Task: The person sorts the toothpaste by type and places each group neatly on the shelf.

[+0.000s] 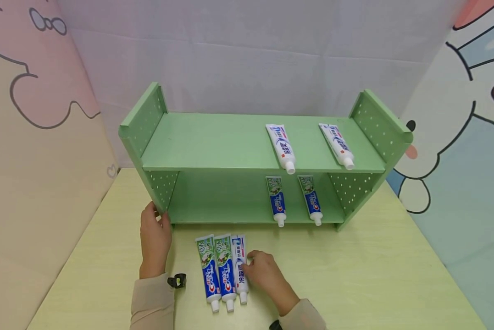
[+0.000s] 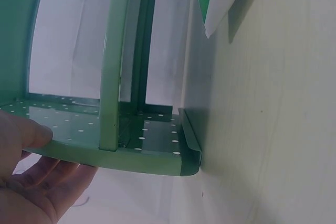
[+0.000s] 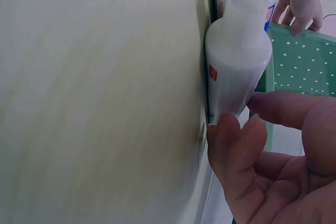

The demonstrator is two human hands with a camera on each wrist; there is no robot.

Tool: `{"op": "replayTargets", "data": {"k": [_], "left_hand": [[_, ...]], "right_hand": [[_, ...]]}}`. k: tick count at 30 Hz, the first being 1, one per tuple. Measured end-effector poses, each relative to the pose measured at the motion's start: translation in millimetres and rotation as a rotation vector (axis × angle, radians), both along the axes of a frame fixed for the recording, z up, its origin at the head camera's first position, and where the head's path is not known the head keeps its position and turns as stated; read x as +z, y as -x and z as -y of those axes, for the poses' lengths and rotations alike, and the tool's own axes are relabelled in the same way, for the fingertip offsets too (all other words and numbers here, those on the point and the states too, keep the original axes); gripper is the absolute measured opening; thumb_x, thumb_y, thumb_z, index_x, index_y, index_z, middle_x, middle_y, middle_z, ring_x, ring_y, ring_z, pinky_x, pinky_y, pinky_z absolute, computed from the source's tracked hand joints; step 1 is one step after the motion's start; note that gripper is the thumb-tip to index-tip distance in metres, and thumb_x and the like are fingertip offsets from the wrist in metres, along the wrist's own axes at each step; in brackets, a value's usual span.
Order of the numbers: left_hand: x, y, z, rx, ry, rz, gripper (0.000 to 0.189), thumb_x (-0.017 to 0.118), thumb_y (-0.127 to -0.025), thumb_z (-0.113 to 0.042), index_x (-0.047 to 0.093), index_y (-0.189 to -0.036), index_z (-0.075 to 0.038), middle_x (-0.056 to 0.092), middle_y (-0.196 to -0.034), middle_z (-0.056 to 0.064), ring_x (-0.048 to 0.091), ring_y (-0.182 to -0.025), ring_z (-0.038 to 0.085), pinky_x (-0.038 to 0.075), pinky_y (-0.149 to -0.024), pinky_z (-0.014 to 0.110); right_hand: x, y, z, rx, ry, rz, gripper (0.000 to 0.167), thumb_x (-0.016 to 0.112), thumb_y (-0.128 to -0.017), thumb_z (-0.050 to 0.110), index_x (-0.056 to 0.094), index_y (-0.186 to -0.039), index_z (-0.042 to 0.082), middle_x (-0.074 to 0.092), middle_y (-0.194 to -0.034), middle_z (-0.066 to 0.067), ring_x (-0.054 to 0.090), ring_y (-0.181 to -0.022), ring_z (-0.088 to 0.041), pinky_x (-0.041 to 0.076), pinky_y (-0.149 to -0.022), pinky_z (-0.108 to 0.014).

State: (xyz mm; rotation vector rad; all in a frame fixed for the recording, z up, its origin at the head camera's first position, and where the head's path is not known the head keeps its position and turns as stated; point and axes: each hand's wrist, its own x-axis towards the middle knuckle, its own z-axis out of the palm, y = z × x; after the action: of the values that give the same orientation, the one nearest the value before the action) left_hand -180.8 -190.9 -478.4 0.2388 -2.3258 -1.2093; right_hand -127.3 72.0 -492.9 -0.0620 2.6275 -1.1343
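Observation:
In the head view my left hand grips the front edge of the left side panel on a green shelf. The left wrist view has the thumb inside that panel and the fingers outside. Three toothpaste tubes lie side by side on the table before the shelf, caps toward me: two blue-green Crest tubes and a white tube at their right. My right hand pinches the white tube from its right side. Up close, thumb and fingertips sit against the tube's white body.
Two white toothpaste tubes lie on the upper shelf board, right of its middle. Below them, two Crest tubes rest on the lower board, caps at the front edge. The pale wooden table runs under everything, with patterned walls at the sides.

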Motion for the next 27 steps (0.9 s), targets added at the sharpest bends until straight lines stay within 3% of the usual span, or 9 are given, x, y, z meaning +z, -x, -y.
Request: {"op": "replayTargets", "data": {"k": [8,15,27], "left_hand": [[-3.0,1.2,0.6,0.016,-0.009,0.014,0.039,0.047,-0.1,-0.001,0.038,-0.136,0.012,0.046,-0.125,0.029,0.049,-0.116,0.043,0.052,-0.094,0.05],[-4.2,1.1,1.1,0.01,-0.001,-0.007,0.039,0.047,-0.1,0.001,0.038,-0.136,0.013,0.045,-0.123,0.029,0.049,-0.115,0.043,0.053,-0.092,0.051],[-2.0,1.0,-0.5,0.014,-0.003,-0.001,0.039,0.047,-0.1,0.001,0.038,-0.135,0.013,0.045,-0.123,0.03,0.049,-0.115,0.044,0.053,-0.092,0.051]], "right_hand": [[-2.3,0.2,2.5,-0.001,0.017,0.02,0.039,0.071,-0.089,0.014,0.061,-0.116,-0.012,0.055,-0.07,-0.004,0.052,-0.062,-0.017,0.048,-0.049,-0.029],[-3.0,3.5,5.9,-0.004,0.004,0.044,0.041,0.072,-0.087,0.014,0.06,-0.116,-0.012,0.064,-0.085,-0.012,0.058,-0.071,-0.02,0.057,-0.06,-0.036],[1.1,4.0,6.6,-0.024,-0.015,0.058,0.039,0.073,-0.086,0.016,0.06,-0.112,-0.01,0.06,-0.08,-0.009,0.056,-0.07,-0.021,0.055,-0.059,-0.036]]}}
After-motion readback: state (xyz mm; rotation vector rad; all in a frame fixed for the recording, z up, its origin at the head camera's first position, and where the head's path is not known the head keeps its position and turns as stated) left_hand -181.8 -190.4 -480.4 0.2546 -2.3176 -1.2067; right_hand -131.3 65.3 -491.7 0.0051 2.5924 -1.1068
